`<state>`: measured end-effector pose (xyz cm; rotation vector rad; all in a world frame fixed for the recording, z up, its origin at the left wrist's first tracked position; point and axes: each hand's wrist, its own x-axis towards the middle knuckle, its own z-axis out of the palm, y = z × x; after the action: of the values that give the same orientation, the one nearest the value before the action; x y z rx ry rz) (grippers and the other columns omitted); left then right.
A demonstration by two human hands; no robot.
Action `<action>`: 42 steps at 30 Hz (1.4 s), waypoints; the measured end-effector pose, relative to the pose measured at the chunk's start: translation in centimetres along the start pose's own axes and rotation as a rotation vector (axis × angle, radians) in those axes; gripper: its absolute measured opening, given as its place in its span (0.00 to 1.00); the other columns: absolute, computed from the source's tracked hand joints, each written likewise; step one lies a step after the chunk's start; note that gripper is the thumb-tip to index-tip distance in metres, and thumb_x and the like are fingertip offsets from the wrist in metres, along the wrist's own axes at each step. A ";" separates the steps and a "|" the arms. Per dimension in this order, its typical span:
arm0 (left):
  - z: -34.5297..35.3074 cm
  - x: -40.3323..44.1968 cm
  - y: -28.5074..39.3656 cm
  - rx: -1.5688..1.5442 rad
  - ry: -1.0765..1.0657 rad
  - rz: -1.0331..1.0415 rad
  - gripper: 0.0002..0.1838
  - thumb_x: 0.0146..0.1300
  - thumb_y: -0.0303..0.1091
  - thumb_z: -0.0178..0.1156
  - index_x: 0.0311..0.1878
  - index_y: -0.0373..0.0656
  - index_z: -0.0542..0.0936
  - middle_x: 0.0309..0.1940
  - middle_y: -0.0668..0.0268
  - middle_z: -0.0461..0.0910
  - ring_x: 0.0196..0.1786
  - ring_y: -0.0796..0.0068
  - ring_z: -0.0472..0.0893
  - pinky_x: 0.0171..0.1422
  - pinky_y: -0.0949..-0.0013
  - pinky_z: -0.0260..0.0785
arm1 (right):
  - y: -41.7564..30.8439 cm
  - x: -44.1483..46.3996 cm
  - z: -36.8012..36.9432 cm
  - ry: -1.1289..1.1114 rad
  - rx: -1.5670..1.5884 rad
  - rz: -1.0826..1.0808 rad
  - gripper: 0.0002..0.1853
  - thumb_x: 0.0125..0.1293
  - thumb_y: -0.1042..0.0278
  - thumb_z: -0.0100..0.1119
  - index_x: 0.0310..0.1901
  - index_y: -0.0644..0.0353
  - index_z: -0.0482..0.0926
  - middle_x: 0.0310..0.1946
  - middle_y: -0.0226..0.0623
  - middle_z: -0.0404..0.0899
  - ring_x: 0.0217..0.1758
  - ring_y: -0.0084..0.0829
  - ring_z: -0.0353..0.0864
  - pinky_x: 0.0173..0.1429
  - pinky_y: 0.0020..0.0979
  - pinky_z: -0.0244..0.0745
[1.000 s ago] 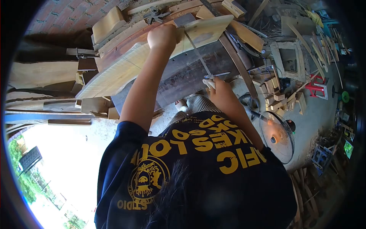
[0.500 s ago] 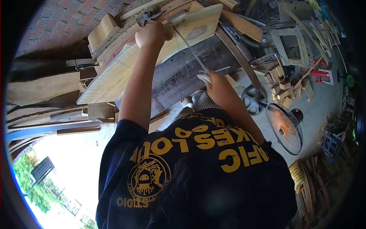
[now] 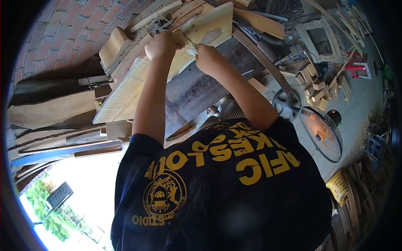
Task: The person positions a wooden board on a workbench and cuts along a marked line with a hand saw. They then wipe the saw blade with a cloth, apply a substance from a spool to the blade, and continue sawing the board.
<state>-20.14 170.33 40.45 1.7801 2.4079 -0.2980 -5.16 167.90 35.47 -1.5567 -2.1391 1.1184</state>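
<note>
A long pale wooden board (image 3: 125,90) lies at a slant on a dark worktop (image 3: 188,94). My left hand (image 3: 161,45) is closed in a fist over the upper part of the board, just below a metal tool (image 3: 158,25). What its fingers hold is hidden. My right hand (image 3: 207,58) is closed on the white, cloth-like end (image 3: 192,51) of a thin strip (image 3: 187,41). That strip runs up over the board toward my left hand. Its exact kind is not clear. Both hands are close together.
Wood offcuts (image 3: 318,88) are piled on the floor to the right. A standing fan (image 3: 320,134) is near my right side, and a red stool (image 3: 356,67) stands farther off. Stacked planks (image 3: 54,108) lie left, below a brick wall (image 3: 71,33).
My right hand has moved up and left, closer to my left hand, and much less of the strip shows between them. My left hand stays near the same place on the board.
</note>
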 end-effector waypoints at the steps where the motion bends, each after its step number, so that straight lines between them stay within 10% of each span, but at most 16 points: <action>1: -0.1 0.1 0.1 -0.001 0.000 0.001 0.23 0.42 0.55 0.72 0.41 0.53 0.83 0.38 0.66 0.85 0.40 0.67 0.84 0.39 0.64 0.76 | 0.3 -0.7 -0.2 0.001 -0.001 0.001 0.14 0.62 0.71 0.52 0.47 0.69 0.74 0.34 0.58 0.79 0.42 0.54 0.79 0.45 0.45 0.75; 37: -0.3 0.2 -0.1 -0.006 0.032 0.054 0.28 0.39 0.56 0.73 0.44 0.52 0.81 0.38 0.65 0.84 0.42 0.65 0.84 0.40 0.62 0.75 | -0.1 -11.1 -2.6 -0.339 0.009 0.070 0.14 0.63 0.73 0.51 0.50 0.67 0.72 0.32 0.52 0.81 0.37 0.45 0.83 0.44 0.40 0.78; 42: 0.0 -0.2 0.0 -0.012 0.073 0.060 0.28 0.38 0.55 0.73 0.43 0.52 0.81 0.38 0.64 0.84 0.42 0.63 0.84 0.42 0.60 0.75 | 2.2 -12.0 -2.0 -0.109 0.004 -0.007 0.12 0.63 0.72 0.52 0.47 0.66 0.73 0.31 0.51 0.81 0.33 0.47 0.82 0.40 0.42 0.77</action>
<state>-20.09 170.18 40.44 1.8857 2.3939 -0.2149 2.18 158.27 37.84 -1.5188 -2.2079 1.2309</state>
